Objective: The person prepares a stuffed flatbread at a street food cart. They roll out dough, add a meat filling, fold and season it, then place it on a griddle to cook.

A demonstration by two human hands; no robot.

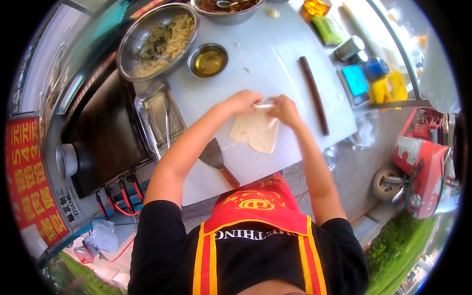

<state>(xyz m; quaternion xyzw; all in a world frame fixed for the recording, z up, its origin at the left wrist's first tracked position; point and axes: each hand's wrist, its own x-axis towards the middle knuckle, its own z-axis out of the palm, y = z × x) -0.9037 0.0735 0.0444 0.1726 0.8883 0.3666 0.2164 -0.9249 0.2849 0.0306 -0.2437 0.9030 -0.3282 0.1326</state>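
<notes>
A flat sheet of dough (255, 133) lies on the white work board (236, 173) in front of me. My left hand (246, 101) pinches the left end of its rolled or folded far edge. At the right end of that edge, my right hand (285, 110) holds the dough, slightly blurred. Nearer to me lies a metal scraper with a wooden handle (228, 176). To the right of my right hand rests a dark wooden rolling pin (314, 96). A small metal bowl of yellow oil (208, 62) stands beyond my left hand.
Far left stands a large steel bowl of chopped filling (162, 40), with another bowl (228, 14) beside it. A metal tray with tongs (160, 114) borders a dark griddle (107, 129). A digital scale (354, 83), cans and a yellow container (389, 88) stand at the right.
</notes>
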